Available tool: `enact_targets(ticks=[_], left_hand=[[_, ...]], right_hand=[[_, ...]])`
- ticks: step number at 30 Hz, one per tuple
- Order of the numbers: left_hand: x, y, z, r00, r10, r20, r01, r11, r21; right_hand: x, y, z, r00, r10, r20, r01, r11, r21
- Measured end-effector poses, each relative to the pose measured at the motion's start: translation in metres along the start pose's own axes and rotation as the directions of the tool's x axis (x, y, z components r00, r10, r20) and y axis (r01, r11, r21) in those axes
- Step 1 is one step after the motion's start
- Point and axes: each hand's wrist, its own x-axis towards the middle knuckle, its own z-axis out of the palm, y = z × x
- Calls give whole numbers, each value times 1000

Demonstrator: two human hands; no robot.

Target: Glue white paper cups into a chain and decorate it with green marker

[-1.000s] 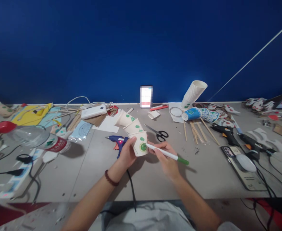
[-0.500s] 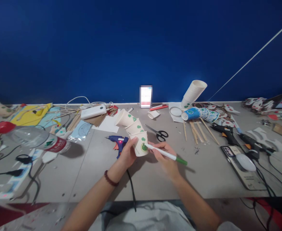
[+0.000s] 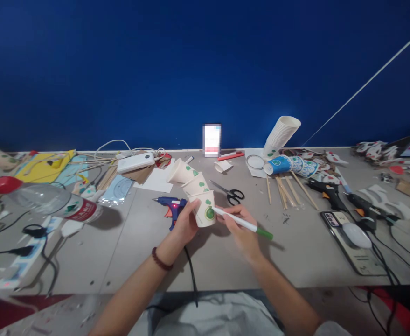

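Note:
A curved chain of paper cups, white with green spots, is gripped at its near end by my left hand. Three cups show, one set into another. The nearest cup bears a filled green circle inside a thin ring. Between the fingers of my right hand is a white marker pen with a green end. Its tip points at the green circle, close to the cup's side; whether it touches, I cannot tell. Left of the cups lies a blue glue gun, partly behind my left hand. Black scissors rest just beyond my right hand.
A plastic bottle with a red cap lies tilted at the left, above a power strip. At the right are a stack of paper cups, blue cups, wooden sticks, black glue guns and a phone.
The marker tip has shifted slightly right, off the green circle, which now looks more fully coloured. My left hand and the cups have stayed in place.

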Motion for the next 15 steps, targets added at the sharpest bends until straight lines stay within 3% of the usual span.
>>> enact_targets(ticks=[11,15], left_hand=[[2,-1,-4,1000,4,26,-4,1000,5],[1,-1,-3,996,7,89,-9,1000,29]], right_hand=[[1,-4,4,1000,22,12,-22,1000,-3],[1,-5,4,1000,18,24,-18,1000,5]])
